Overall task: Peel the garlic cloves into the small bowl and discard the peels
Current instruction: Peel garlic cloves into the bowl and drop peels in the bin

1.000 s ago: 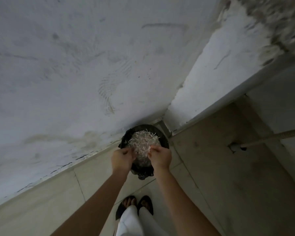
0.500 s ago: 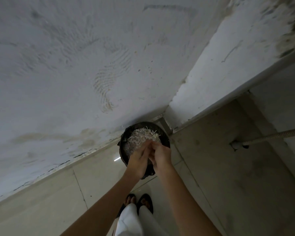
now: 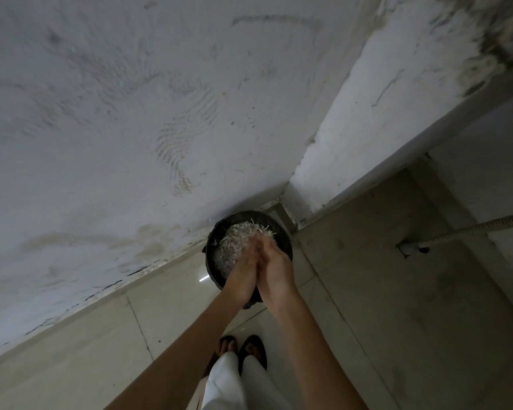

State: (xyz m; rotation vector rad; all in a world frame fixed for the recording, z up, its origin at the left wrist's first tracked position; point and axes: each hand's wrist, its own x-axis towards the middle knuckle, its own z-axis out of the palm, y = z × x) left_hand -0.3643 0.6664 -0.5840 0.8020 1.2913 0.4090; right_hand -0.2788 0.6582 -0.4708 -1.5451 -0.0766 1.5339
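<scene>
A round black bin (image 3: 215,236) stands on the floor in the corner where two walls meet. It is heaped with pale garlic peels (image 3: 234,244). My left hand (image 3: 243,275) and my right hand (image 3: 274,269) are stretched out side by side over the bin's near half, palms pressed together and fingers straight. The fingertips are blurred above the peels. Neither hand holds anything that I can see. No bowl or garlic cloves are in view.
A stained white wall (image 3: 116,128) rises behind the bin and a white pillar (image 3: 367,113) stands to its right. A corrugated hose (image 3: 471,230) runs out of the right wall. My sandalled feet (image 3: 243,349) stand on the beige tiled floor (image 3: 86,344).
A second ago my hands were curled and apart at the bin's near rim. They have since come together, straightened and pressed palm to palm over the peels.
</scene>
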